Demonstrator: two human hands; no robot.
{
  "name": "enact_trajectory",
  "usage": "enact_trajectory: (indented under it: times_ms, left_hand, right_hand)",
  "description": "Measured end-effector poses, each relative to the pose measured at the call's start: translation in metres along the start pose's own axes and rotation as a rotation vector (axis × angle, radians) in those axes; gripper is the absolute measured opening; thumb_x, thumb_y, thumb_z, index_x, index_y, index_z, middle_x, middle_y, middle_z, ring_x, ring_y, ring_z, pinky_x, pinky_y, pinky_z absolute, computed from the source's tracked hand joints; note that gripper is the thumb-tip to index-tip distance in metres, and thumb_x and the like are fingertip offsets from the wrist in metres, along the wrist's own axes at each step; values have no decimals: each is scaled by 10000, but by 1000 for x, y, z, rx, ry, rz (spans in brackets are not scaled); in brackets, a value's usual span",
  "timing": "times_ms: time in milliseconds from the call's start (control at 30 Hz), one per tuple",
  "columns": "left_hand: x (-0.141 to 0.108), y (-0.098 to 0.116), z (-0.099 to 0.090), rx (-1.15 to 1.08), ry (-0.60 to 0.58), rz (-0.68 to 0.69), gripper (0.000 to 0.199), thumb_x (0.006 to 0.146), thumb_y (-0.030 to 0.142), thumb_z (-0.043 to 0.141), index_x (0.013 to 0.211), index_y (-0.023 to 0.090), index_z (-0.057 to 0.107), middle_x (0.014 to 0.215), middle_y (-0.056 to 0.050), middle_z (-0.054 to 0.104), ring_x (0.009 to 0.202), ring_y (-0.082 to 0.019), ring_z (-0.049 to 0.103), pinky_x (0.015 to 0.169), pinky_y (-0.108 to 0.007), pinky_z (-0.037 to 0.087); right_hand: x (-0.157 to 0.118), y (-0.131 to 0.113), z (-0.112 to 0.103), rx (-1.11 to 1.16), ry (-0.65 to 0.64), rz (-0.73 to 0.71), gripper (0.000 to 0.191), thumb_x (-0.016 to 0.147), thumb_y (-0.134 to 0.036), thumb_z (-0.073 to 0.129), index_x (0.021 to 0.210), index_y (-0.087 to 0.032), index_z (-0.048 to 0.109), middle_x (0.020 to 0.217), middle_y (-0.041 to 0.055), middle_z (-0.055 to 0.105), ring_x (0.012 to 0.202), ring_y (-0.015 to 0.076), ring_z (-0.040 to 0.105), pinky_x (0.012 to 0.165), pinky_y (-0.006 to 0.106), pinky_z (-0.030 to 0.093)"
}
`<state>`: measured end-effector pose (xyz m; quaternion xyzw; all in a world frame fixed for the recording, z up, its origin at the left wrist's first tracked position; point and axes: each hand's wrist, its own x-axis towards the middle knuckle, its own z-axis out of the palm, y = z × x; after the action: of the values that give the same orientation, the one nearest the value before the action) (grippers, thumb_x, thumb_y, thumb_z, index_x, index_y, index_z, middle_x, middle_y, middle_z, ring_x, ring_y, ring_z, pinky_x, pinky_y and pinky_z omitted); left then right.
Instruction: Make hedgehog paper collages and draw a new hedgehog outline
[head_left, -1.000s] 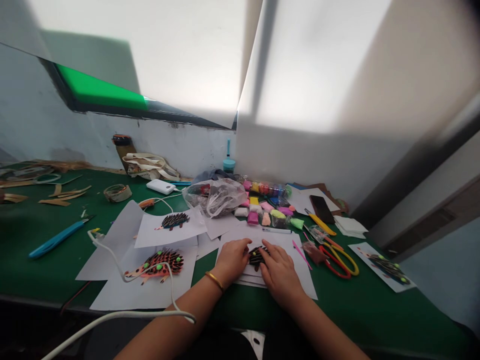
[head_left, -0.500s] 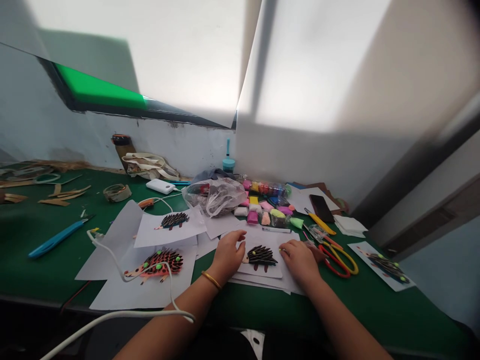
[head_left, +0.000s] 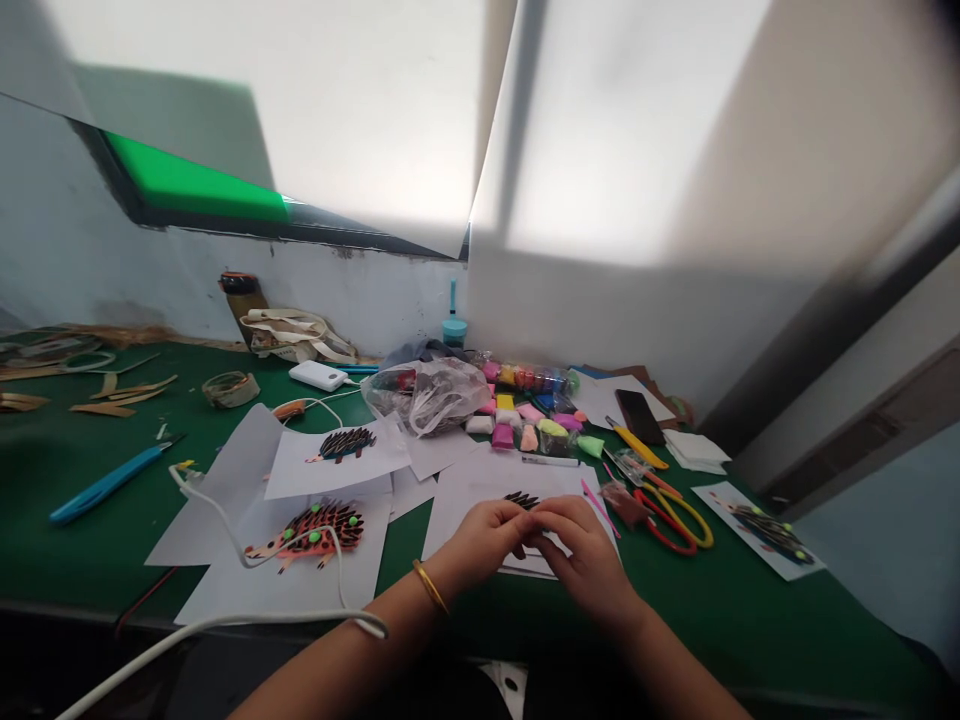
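My left hand (head_left: 489,538), with a gold bangle on its wrist, meets my right hand (head_left: 581,548) above the front middle of the table. Fingers of both are closed and pressed together at the tips; whatever they hold is hidden. Beneath them lies a white sheet (head_left: 457,505) with a hedgehog picture (head_left: 520,498), only its dark spines showing past my fingers. A thin pink stick (head_left: 600,508) rests on the paper beside my right hand. Behind the hands is a white pen (head_left: 551,461).
Colourful clay packets (head_left: 504,436) and a plastic bag (head_left: 427,395) lie behind. Scissors (head_left: 667,525), a yellow cutter (head_left: 637,445) and a phone (head_left: 640,415) are at right. Hedgehog sheets (head_left: 322,530), a white cable (head_left: 225,628) and a blue cutter (head_left: 109,487) occupy the left.
My hands, apart on either side of the hedgehog picture before, have come together in front of it and now cover most of it. The pink stick has come into fuller view.
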<state>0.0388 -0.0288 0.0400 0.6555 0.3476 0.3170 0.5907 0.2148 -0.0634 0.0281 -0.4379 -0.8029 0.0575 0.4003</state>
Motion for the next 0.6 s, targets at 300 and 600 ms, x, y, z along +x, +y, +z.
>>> enact_trajectory:
  times_ms: [300,600]
  left_hand:
    - [15,-18,-38,358,402,65,291,871,406,498,889,178,677,844,-49,686,817,-195,616,734,-296,478]
    - [22,-45,-45,567,399,33,267,895,335,457,906,198,686,963,-50,703,926,-204,618,808,-297,460]
  right_hand:
    - [-9,66,-5,-65,-216,373,184,838,-330,566,902,-213,692,953,64,667,958,229,597,861,363,468]
    - [-12,72,9,-96,-292,406,223,838,-286,510,927,-217,702,894,50,665,903,206,597,816,326,454]
